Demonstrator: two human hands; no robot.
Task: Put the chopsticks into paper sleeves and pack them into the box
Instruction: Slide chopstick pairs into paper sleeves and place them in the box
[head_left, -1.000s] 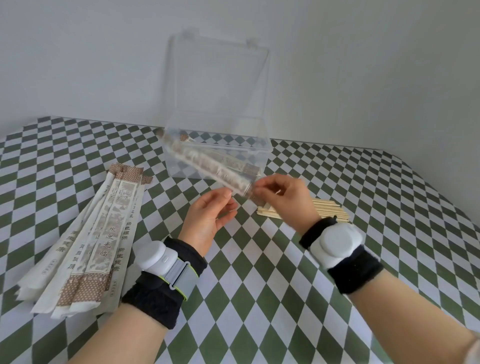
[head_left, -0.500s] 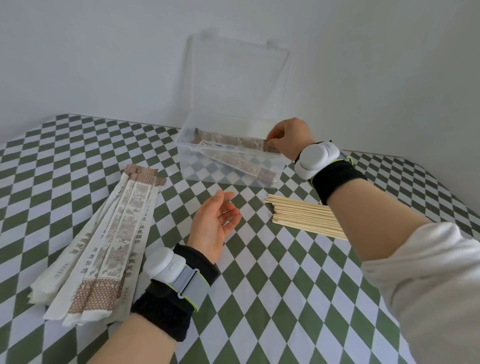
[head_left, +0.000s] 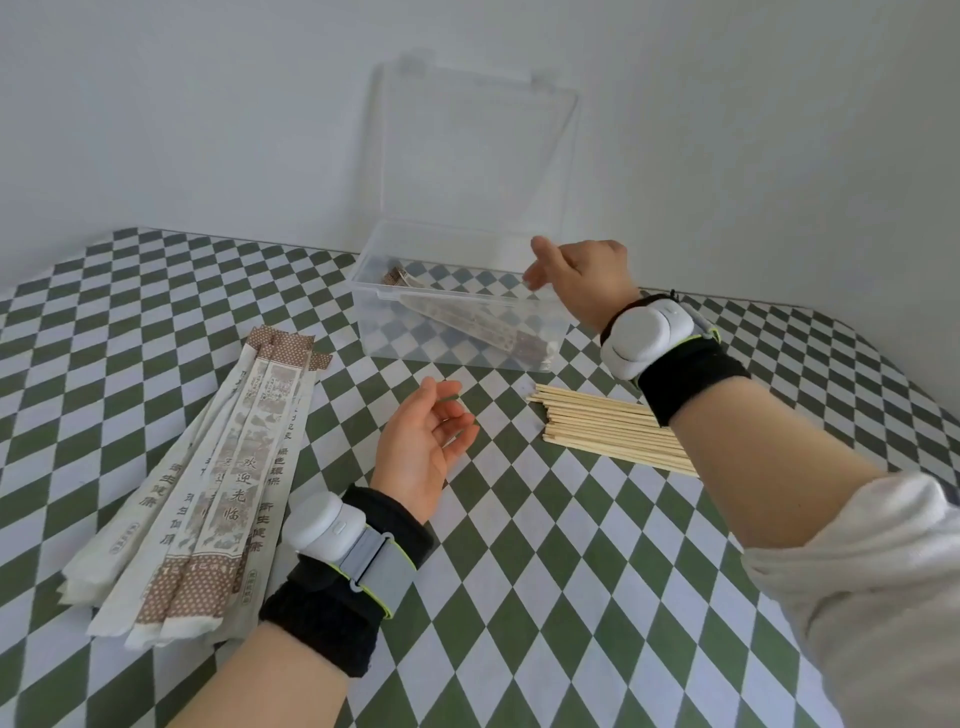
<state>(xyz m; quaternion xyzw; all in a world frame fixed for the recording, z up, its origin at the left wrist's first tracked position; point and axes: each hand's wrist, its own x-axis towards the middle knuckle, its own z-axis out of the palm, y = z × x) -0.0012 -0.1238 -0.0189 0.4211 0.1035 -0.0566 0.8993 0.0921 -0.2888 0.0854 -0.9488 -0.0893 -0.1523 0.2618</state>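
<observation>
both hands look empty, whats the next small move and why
Probably move the right hand from over the box down to the loose chopsticks and pick up a pair. Both hands hold nothing, sleeved chopsticks lie in the box, and the left hand is open near the paper sleeves.

Bright even light, soft shadows, wide-angle distortion

So the box (head_left: 395, 338) sat at the back of the tabletop (head_left: 519, 597), sleeved chopsticks (head_left: 488, 335) lying inside it. Paper sleeves (head_left: 208, 493) were piled front-left, loose chopsticks (head_left: 608, 431) on the right, just before the box.
</observation>
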